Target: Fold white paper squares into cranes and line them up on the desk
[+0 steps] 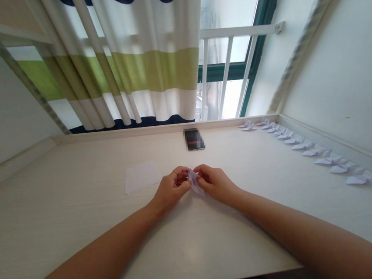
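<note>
A small piece of folded white paper is held up between my two hands, just above the middle of the table. My left hand, with a ring on one finger, pinches its left edge. From the other side, the thumb and fingers of my right hand are closed on it. The fingertips partly cover the folds. Left of my left hand lies a small stack of flat white paper sheets. Several folded paper cranes stand in a line along the table's right side.
A dark phone-like object, blurred out, lies beyond my hands near the back edge. The white table has a low raised rim at the back. Behind it hang a striped curtain and a white railing before a window.
</note>
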